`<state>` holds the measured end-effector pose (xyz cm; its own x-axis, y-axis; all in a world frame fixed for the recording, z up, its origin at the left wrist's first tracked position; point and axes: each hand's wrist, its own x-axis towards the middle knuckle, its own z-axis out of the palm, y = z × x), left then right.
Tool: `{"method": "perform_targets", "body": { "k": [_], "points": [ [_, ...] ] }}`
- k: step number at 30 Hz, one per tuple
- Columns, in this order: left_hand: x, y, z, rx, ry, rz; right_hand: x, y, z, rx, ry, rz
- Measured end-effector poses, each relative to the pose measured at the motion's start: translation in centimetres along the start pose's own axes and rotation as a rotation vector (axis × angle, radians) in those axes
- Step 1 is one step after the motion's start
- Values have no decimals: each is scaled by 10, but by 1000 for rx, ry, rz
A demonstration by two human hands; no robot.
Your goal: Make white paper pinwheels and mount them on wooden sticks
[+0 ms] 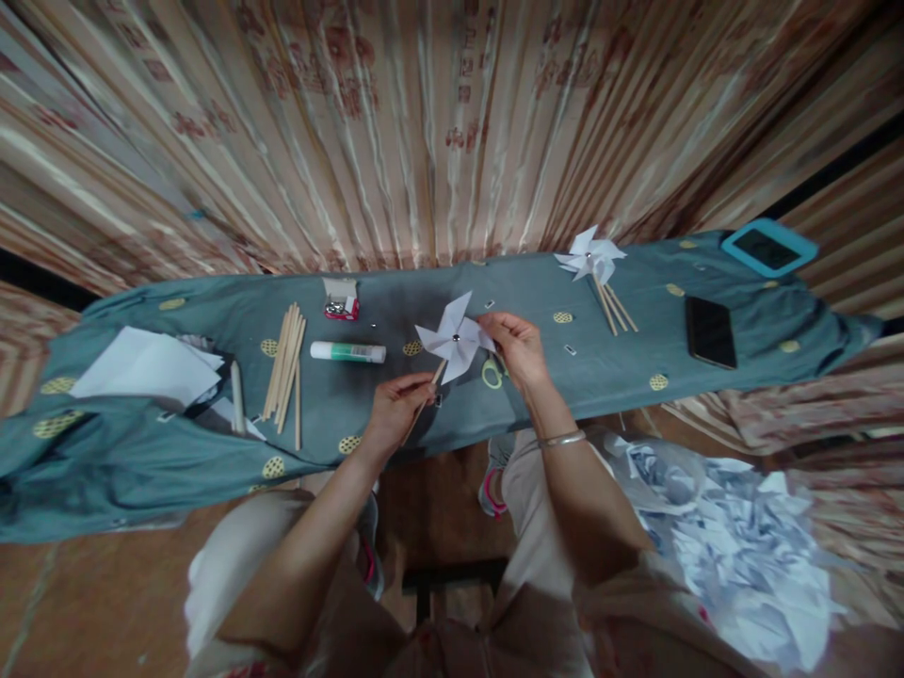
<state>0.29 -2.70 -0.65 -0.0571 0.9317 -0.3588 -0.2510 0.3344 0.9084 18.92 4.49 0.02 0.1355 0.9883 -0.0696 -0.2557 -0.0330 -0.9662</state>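
Note:
A white paper pinwheel [462,350] with a shiny pin at its centre is held over the middle of the table. My left hand [397,407] is closed around its wooden stick [439,371], just below the blades. At the pinwheel's right side, the fingers of my right hand [521,348] pinch a blade's edge. Beneath that hand lie scissors with yellow-green handles [492,375], partly hidden. A glue stick [347,352] lies left of the pinwheel. Behind it stands an opened small red box [342,307] of metal pins.
Several wooden sticks [284,367], a pencil-like white rod [237,395] and white paper sheets [148,367] lie left. To the right are finished pinwheels [591,256], a black phone [710,331] and a blue-framed device [769,249]. A bag of paper scraps [749,537] stands below.

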Motion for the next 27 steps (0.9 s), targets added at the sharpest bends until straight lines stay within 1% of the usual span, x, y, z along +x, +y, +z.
{"method": "perform_targets", "body": {
  "k": [4,11,17,22,27],
  "points": [
    [1,1,2,-40,29,-19,-3,-1,3,21,-5,29],
    [2,4,4,-67,33,-3,-7,-1,8,3,-20,72],
    [2,6,4,-91,41,-6,-8,-3,8,27,-51,51],
    [2,6,6,-94,51,-12,-11,-5,9,7,-152,142],
    [2,7,5,-94,51,-8,-12,-6,9,52,-158,190]
  ]
}}
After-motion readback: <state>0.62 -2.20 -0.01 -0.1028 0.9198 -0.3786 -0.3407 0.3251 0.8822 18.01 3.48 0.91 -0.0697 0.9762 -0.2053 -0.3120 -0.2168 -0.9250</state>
